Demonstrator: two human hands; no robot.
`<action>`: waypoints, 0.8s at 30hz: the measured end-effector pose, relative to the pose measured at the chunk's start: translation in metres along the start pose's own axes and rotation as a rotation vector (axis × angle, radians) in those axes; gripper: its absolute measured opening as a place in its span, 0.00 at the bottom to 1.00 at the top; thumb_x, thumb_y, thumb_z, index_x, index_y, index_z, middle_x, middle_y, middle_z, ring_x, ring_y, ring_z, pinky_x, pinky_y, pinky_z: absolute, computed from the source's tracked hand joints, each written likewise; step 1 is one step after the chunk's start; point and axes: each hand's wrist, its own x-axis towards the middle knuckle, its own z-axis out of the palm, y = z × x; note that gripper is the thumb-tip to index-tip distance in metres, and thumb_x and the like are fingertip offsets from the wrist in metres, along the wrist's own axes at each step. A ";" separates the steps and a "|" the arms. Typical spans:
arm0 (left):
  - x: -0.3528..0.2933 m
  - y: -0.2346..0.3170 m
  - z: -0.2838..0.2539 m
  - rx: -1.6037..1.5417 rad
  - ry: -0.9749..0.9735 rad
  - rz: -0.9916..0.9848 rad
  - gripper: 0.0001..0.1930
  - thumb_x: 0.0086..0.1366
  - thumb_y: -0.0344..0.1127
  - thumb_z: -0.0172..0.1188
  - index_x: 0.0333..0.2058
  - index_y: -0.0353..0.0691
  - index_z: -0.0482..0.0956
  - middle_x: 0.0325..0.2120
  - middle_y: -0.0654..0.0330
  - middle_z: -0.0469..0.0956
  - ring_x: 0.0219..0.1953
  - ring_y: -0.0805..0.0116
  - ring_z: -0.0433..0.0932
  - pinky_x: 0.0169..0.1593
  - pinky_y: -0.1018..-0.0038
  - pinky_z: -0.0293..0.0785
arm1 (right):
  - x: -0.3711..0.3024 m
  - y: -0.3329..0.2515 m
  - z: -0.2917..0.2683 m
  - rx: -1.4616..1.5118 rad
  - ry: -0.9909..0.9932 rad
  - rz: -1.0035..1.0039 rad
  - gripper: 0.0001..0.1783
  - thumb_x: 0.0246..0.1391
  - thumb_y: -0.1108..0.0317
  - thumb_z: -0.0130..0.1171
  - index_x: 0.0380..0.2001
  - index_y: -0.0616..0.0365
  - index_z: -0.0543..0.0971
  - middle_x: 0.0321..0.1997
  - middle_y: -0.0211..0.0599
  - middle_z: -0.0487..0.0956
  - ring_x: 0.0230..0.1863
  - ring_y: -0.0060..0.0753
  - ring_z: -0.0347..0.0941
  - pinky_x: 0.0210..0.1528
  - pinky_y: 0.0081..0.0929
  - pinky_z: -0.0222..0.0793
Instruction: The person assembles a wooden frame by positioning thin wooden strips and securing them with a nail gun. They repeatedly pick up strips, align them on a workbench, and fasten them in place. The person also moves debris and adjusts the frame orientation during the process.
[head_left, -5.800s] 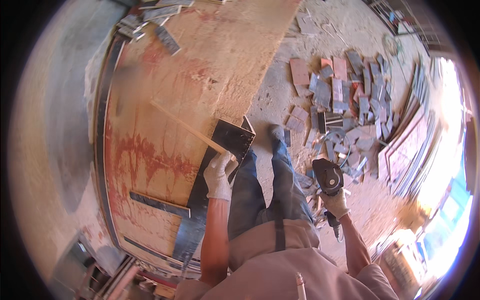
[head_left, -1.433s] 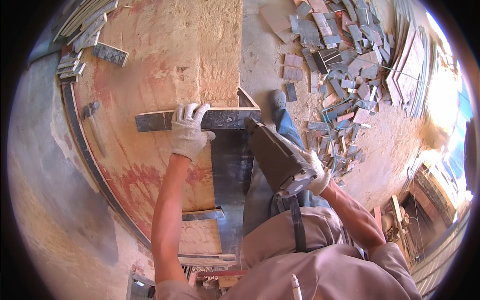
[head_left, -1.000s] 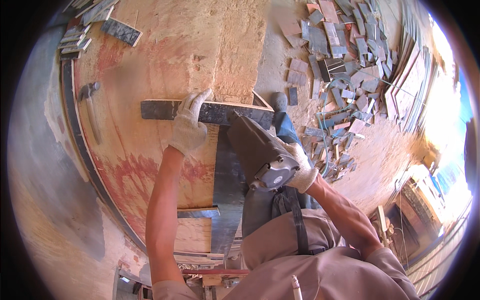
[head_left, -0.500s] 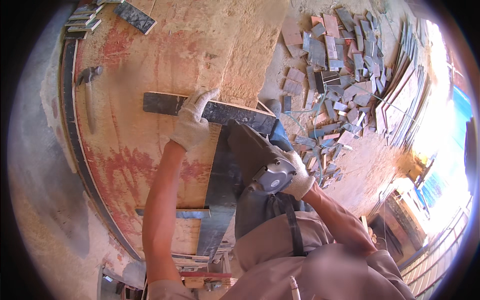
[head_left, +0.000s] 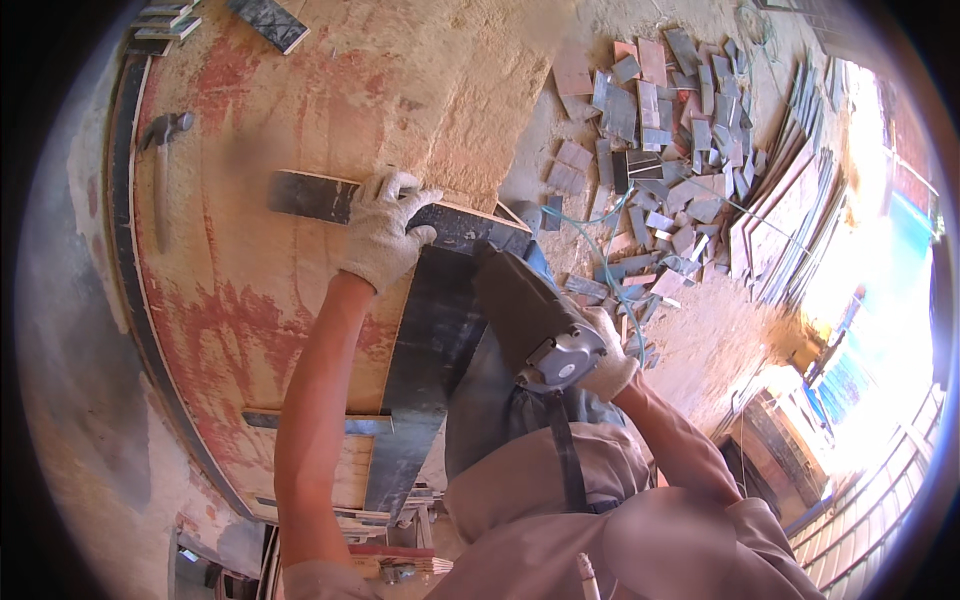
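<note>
Short board: the short dark board (head_left: pixel 463 226) is laid crosswise near the table's right edge, over the far end of a long dark board (head_left: pixel 425 315); a raw pale edge is shown along its far side.
Left hand: the board is held under the gloved left hand (head_left: pixel 385 230), fingers bent over the far edge, thumb spread to the right.
Right hand: the nail gun (head_left: pixel 530 315) is held in the gloved right hand (head_left: pixel 606 362), whose fingers are partly hidden behind it.
Tool nose: it is aimed at the near face, by the board's right end; whether contact is made cannot be told.
Open room: a stretch of table surface is left between the left hand and the hammer (head_left: pixel 163 180); on the near side, the gun is closely bordered by the trousers (head_left: pixel 480 420).
Table: the pale wooden table (head_left: pixel 200 340) is streaked red, roughened toward its far right edge and bounded on the left by a dark strip (head_left: pixel 124 180).
Floor: flat rectangular offcuts (head_left: pixel 690 150), grey and reddish, are heaped beside leaning sheets (head_left: pixel 800 215); a thin bluish hose (head_left: pixel 607 266) is looped nearby.
</note>
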 end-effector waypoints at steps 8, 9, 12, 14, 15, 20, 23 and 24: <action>0.003 0.007 0.005 0.029 0.034 -0.005 0.25 0.48 0.35 0.75 0.49 0.53 0.86 0.48 0.62 0.74 0.57 0.56 0.69 0.64 0.57 0.64 | -0.010 0.011 -0.009 -0.076 0.000 -0.031 0.36 0.46 0.58 0.74 0.57 0.61 0.76 0.46 0.44 0.85 0.41 0.35 0.83 0.47 0.33 0.77; 0.005 0.007 0.007 0.025 0.058 -0.004 0.24 0.47 0.35 0.75 0.47 0.53 0.87 0.48 0.62 0.74 0.57 0.56 0.69 0.64 0.57 0.64 | -0.014 0.014 -0.006 -0.033 -0.005 -0.001 0.36 0.46 0.58 0.74 0.57 0.61 0.76 0.46 0.44 0.85 0.42 0.37 0.83 0.48 0.34 0.77; 0.002 0.008 0.008 0.051 0.056 -0.013 0.24 0.47 0.34 0.74 0.47 0.51 0.87 0.49 0.62 0.74 0.58 0.55 0.69 0.66 0.56 0.63 | -0.013 0.015 -0.010 -0.192 -0.008 -0.110 0.38 0.45 0.57 0.73 0.59 0.62 0.75 0.47 0.47 0.85 0.44 0.41 0.83 0.49 0.35 0.77; 0.002 0.009 0.012 0.050 0.096 -0.021 0.26 0.47 0.34 0.74 0.50 0.50 0.85 0.51 0.61 0.74 0.59 0.54 0.69 0.67 0.56 0.62 | -0.015 0.017 -0.014 -0.307 0.010 -0.174 0.28 0.46 0.55 0.72 0.49 0.57 0.80 0.42 0.45 0.84 0.40 0.48 0.81 0.44 0.38 0.76; -0.001 0.009 0.017 0.047 0.114 -0.025 0.28 0.47 0.34 0.74 0.51 0.50 0.84 0.52 0.60 0.74 0.60 0.53 0.68 0.68 0.56 0.61 | -0.014 0.014 -0.021 -0.446 -0.045 -0.154 0.25 0.47 0.54 0.71 0.45 0.56 0.81 0.40 0.43 0.84 0.39 0.49 0.81 0.43 0.39 0.76; -0.037 0.037 0.033 0.043 0.539 -0.309 0.38 0.51 0.36 0.75 0.62 0.45 0.73 0.62 0.50 0.69 0.67 0.46 0.63 0.70 0.52 0.59 | -0.024 0.025 -0.032 -0.665 0.045 -0.252 0.13 0.60 0.53 0.60 0.34 0.49 0.82 0.34 0.35 0.82 0.40 0.44 0.77 0.42 0.41 0.69; -0.126 0.052 0.089 0.119 0.919 -0.816 0.46 0.53 0.47 0.77 0.67 0.41 0.66 0.67 0.43 0.63 0.70 0.43 0.58 0.72 0.50 0.54 | -0.070 0.075 -0.051 -0.884 0.056 -0.541 0.10 0.58 0.58 0.60 0.34 0.52 0.80 0.34 0.37 0.77 0.38 0.45 0.73 0.41 0.47 0.66; -0.162 0.060 0.108 0.164 0.954 -1.060 0.50 0.51 0.52 0.77 0.68 0.38 0.63 0.67 0.43 0.63 0.69 0.43 0.60 0.71 0.49 0.55 | -0.085 0.092 -0.062 -0.955 0.003 -0.563 0.11 0.58 0.58 0.60 0.39 0.51 0.80 0.39 0.40 0.78 0.42 0.48 0.73 0.44 0.49 0.66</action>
